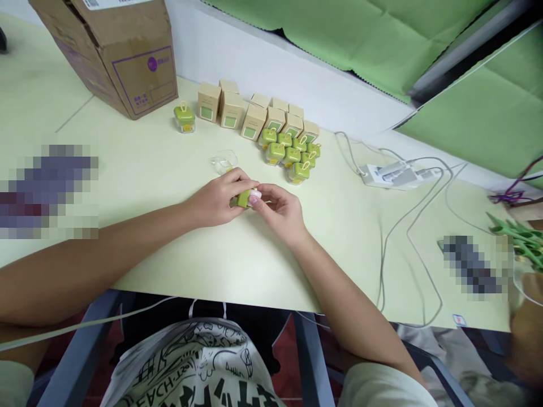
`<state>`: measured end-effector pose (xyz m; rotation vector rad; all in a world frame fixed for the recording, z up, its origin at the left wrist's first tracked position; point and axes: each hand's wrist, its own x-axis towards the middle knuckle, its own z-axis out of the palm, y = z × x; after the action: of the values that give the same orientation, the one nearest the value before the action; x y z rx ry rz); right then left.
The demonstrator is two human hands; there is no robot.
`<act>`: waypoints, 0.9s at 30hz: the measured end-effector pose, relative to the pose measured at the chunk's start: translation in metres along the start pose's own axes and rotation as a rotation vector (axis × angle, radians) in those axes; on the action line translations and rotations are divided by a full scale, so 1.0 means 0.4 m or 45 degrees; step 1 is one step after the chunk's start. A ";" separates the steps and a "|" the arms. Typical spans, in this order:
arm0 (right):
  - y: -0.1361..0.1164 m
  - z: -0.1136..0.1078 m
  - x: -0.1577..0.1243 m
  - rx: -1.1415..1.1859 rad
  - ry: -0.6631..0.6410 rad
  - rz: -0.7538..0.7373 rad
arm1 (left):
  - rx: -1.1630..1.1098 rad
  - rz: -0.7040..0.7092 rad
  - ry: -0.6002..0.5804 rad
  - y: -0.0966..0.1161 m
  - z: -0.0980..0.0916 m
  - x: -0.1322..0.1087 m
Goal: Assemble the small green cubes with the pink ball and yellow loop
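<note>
Close together over the middle of the table are my two hands, fingers bent round one small item. My left hand [218,199] grips a green lid-like piece [243,198], partly covered by the fingers. Thumb and fingers of my right hand [285,213] pinch a small white piece [255,193] against the green one; I cannot tell whether the two are joined. Just beyond my left hand lies a clear, thin transparent item [224,161]. Several small clear jars with green looped lids [292,155] stand grouped beyond my right hand. A similar jar [184,117] stands apart on the left.
Several small cardboard boxes [254,120] line the wall behind the jars. A large carton [139,73] stands back left. At right are a power strip [382,175] with loose cables and a blurred-out item [470,264]. Another person's arm [528,333] shows at the right edge.
</note>
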<state>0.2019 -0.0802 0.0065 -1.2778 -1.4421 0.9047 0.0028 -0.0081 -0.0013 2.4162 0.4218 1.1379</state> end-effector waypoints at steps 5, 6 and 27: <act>-0.003 0.003 0.000 0.009 0.056 -0.046 | 0.028 0.019 0.025 -0.006 0.002 -0.002; -0.005 0.004 0.000 0.004 0.061 -0.057 | 0.025 0.028 0.028 -0.005 0.001 -0.003; -0.044 0.012 -0.030 -0.238 0.176 -0.266 | -0.109 0.053 0.143 0.011 0.005 0.000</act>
<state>0.1922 -0.0947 0.0197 -1.2706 -1.5441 0.5427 0.0047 -0.0124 0.0000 2.3050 0.3524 1.2873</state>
